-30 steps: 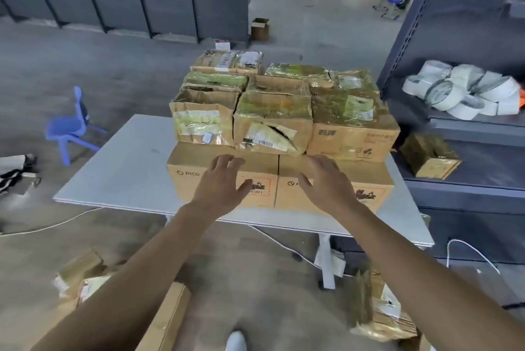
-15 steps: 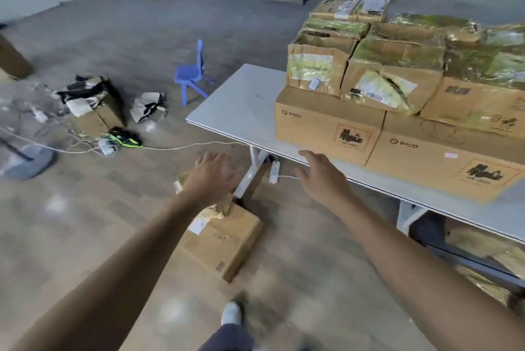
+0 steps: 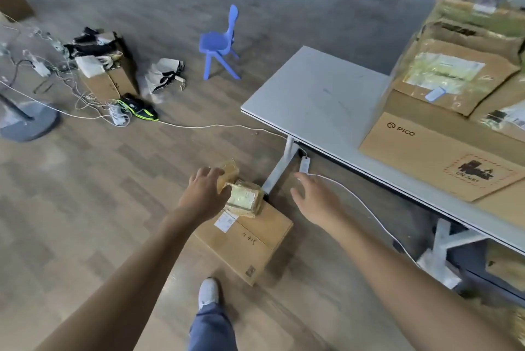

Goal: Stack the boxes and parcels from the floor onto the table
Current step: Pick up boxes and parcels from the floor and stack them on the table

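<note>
Wood-look floor (image 3: pixel 113 208) of a bare hall, with the white table (image 3: pixel 318 100) at 2 o'clock carrying stacked boxes (image 3: pixel 443 157). We saw a flat cardboard box (image 3: pixel 250 245) on the floor beside the table leg, with two small taped parcels at its far corner: the labelled parcel (image 3: pixel 245 199) and, at its 11 o'clock, the second parcel (image 3: pixel 229 172). We judged the left hand (image 3: pixel 203 194) nearer. The labelled parcel lay just at its 3 o'clock and its fingers were curled over the second parcel, but we could not tell whether they gripped it. The right hand (image 3: pixel 315 200) hovered with fingers spread and held nothing, the parcels apart from it at 9 o'clock.
</note>
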